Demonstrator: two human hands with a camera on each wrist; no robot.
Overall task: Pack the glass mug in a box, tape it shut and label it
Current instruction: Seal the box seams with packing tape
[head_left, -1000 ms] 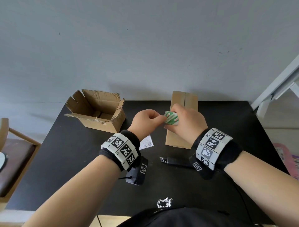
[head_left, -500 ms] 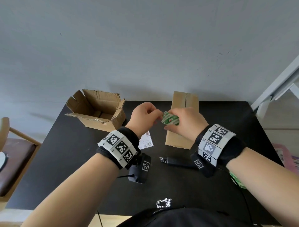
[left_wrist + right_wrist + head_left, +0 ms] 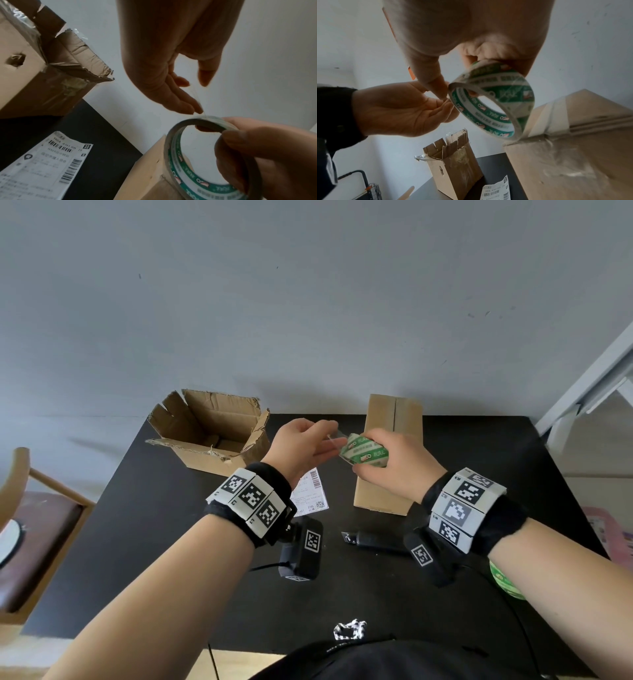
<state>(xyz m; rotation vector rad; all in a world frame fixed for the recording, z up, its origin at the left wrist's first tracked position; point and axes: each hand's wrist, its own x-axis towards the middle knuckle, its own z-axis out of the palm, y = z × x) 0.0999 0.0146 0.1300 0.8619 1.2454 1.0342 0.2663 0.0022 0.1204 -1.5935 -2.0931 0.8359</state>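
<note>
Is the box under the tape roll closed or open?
Closed: the tall box has both top flaps folded flat, meeting at a centre seam; right hand holds the tape roll.

Light: soft, even daylight; pale wall (image 3: 308,302) bright.
Shadows: faint, behind the far boxes.
Wrist views: hands backlit, dim against the wall.
Distortion: wide-angle bending at edges.
Focus: head view sharp; nearest skin blurred in wrist views.
</note>
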